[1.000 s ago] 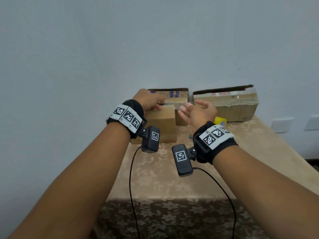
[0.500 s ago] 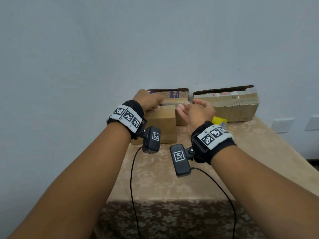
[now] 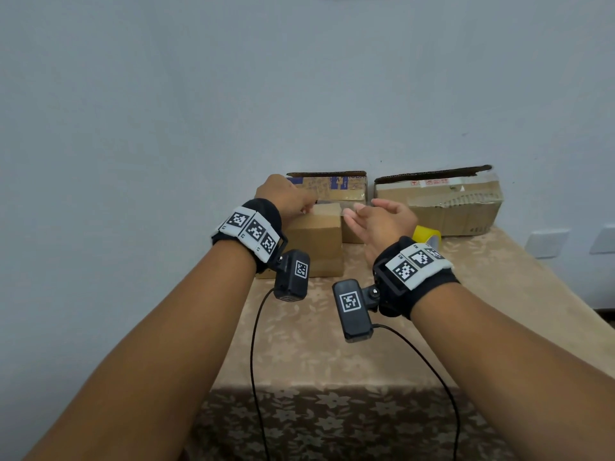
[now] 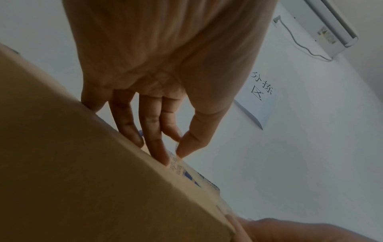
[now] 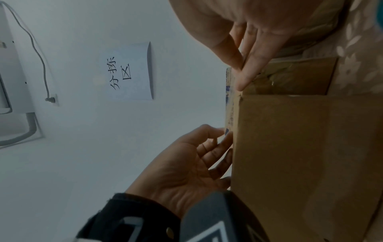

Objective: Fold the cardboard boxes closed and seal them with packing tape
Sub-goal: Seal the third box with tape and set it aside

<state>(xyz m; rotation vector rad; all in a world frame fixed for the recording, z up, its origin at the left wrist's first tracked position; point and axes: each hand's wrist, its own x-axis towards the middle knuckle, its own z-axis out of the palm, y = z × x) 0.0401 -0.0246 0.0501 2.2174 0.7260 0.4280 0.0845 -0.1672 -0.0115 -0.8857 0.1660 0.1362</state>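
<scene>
At the centre of the frame your left hand (image 3: 286, 197) rests its fingers (image 4: 154, 131) on the top edge of the small plain brown cardboard box (image 3: 314, 241), holding nothing. Your right hand (image 3: 379, 224), relaxed and empty, has moved closer to its right corner since a second ago. The yellow tape roll (image 3: 427, 236) waits further right, so sealing is not begun.

pale blue wall (image 3: 199, 111), floral-clothed table (image 3: 316, 344), wall sign (image 5: 132, 72)
</scene>
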